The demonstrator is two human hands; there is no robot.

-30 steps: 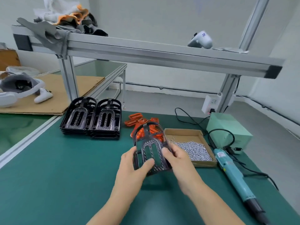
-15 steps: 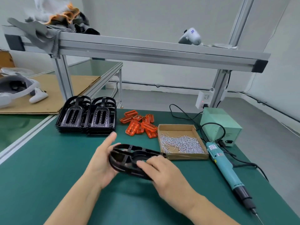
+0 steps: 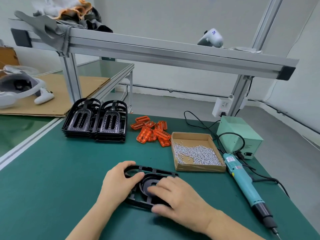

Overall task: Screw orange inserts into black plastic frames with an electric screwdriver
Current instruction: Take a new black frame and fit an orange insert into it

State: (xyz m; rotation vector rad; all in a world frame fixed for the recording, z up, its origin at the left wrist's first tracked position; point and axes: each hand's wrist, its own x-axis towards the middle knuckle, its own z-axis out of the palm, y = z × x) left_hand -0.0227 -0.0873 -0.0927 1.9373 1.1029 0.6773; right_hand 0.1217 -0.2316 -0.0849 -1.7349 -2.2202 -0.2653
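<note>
Frame [image 3: 150, 186] flat on tabletop [image 3: 52, 179] at lower centre, left hand [image 3: 119, 181] clamped on rim, right hand [image 3: 173, 193] spread flat on top; risk: sliding if released before insert [image 3: 150, 134] seated.

Both hands [image 3: 152, 189] cover much of the black frame [image 3: 152, 170] — screwdriver tip [image 3: 277, 235] cut off.

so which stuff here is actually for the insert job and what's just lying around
For the job:
- black frame under both hands
- stacked frames
- orange inserts
- box of screws
- electric screwdriver

Lying about:
- white headset on cardboard
- white controller on the top rail
- cloths
</note>
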